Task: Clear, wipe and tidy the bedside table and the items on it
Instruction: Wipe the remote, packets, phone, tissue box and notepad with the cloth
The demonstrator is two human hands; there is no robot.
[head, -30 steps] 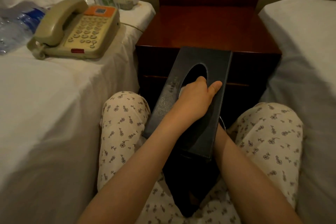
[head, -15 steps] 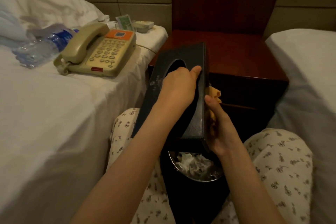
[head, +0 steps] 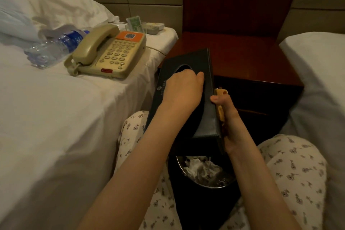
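A black tissue box (head: 197,61) is held tilted on its side above my lap, in front of the dark red bedside table (head: 242,56). My left hand (head: 183,87) grips the box with its fingers hooked into the oval opening on top. My right hand (head: 226,115) holds a yellow cloth (head: 221,110) pressed against the box's right side, thumb on the box edge. A beige telephone (head: 110,52) and a plastic water bottle (head: 56,46) lie on the white bed at the left.
A black waste bin (head: 205,188) with crumpled tissues stands between my knees, below the box. A green packet (head: 135,23) and a small dish (head: 154,27) sit at the left bed's far corner. Another white bed (head: 317,73) flanks the table on the right.
The box has been turned from lying flat to standing on its side. My right hand came out from beneath it and now presses the yellow cloth on its right face.
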